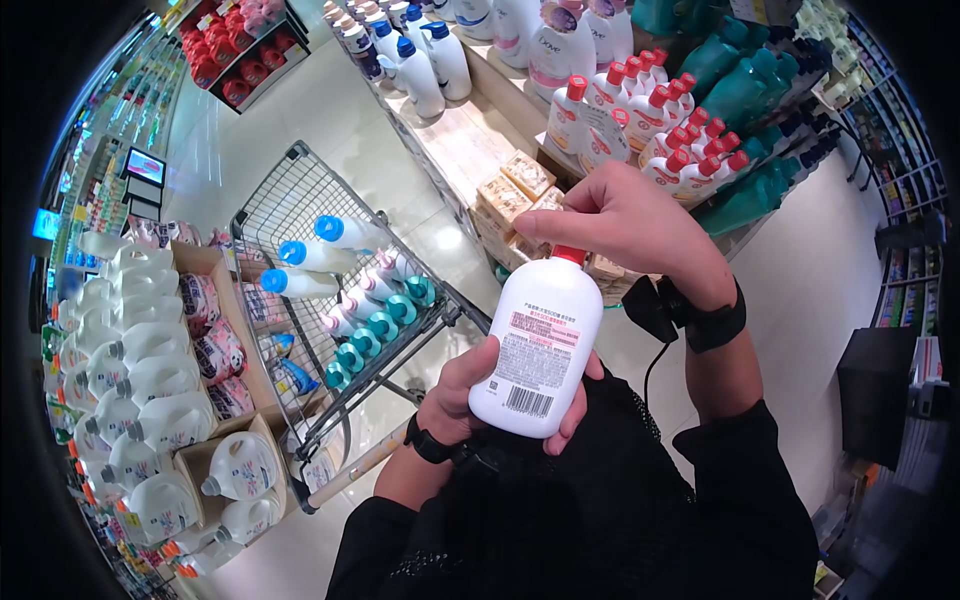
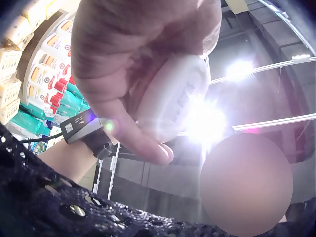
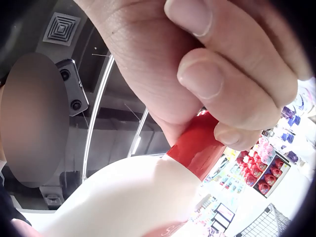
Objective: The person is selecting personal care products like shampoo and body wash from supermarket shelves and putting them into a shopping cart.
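My left hand (image 1: 462, 388) grips a white bottle (image 1: 538, 345) from below and behind, its thumb along one side and fingers showing at the other. The bottle stands tilted before my chest, its back label with fine print and a barcode facing up. In the left wrist view my curled palm and fingers wrap the base of the white bottle (image 2: 173, 101). My right hand (image 1: 625, 215) holds the red cap (image 1: 571, 254) at the bottle's top. Up close in the right wrist view, thumb and curled fingers close about that red cap (image 3: 197, 145), partly hiding it.
A wire shopping cart (image 1: 290, 185) stands at my left, carrying blue-capped bottles (image 1: 308, 256) and several teal-capped ones (image 1: 365, 343). Ahead is a wooden display (image 1: 425, 135) with red-capped bottles (image 1: 650, 115) and boxed soaps (image 1: 503, 198). White jugs (image 1: 150, 375) line the far left.
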Demonstrator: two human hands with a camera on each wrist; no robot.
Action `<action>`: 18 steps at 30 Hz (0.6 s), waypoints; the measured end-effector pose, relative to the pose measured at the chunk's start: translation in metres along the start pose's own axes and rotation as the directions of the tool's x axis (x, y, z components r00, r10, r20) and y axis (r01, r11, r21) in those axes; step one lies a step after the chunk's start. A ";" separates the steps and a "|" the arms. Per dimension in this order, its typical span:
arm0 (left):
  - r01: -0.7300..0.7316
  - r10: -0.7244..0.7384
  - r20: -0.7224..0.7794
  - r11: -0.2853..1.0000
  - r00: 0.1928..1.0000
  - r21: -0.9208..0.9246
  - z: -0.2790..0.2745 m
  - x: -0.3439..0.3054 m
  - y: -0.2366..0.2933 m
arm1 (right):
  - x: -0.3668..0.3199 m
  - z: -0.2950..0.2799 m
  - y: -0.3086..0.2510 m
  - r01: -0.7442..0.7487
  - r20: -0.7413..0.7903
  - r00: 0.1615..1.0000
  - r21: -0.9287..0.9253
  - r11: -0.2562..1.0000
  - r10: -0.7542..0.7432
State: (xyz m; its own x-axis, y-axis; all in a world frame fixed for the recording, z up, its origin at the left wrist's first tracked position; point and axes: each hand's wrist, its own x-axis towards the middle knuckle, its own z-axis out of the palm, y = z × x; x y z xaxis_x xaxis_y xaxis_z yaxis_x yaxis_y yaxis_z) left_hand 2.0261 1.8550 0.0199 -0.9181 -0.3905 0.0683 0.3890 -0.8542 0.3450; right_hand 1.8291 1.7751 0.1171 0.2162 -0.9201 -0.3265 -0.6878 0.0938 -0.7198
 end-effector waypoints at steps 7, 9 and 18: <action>-0.038 0.040 0.022 0.996 0.999 -0.083 -0.020 0.001 -0.012 | -0.014 0.008 0.001 0.221 -0.153 0.970 0.238 0.946 -0.188; -0.017 0.019 -0.073 0.999 0.997 0.028 -0.022 0.000 -0.002 | -0.016 0.007 0.010 0.284 -0.147 0.957 0.291 0.914 -0.251; 0.334 0.724 -0.171 -0.087 0.668 0.939 -0.010 0.015 -0.005 | -0.034 0.007 0.036 0.234 -0.146 0.967 0.163 0.958 -0.211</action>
State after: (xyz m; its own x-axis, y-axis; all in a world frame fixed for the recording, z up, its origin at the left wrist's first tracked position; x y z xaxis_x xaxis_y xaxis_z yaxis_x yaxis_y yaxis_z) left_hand 2.0116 1.8499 0.0102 -0.3188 -0.9380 0.1358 -0.4117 0.2661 0.8716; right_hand 1.8024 1.8126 0.0980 0.2526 -0.9647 -0.0742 -0.4955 -0.0631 -0.8663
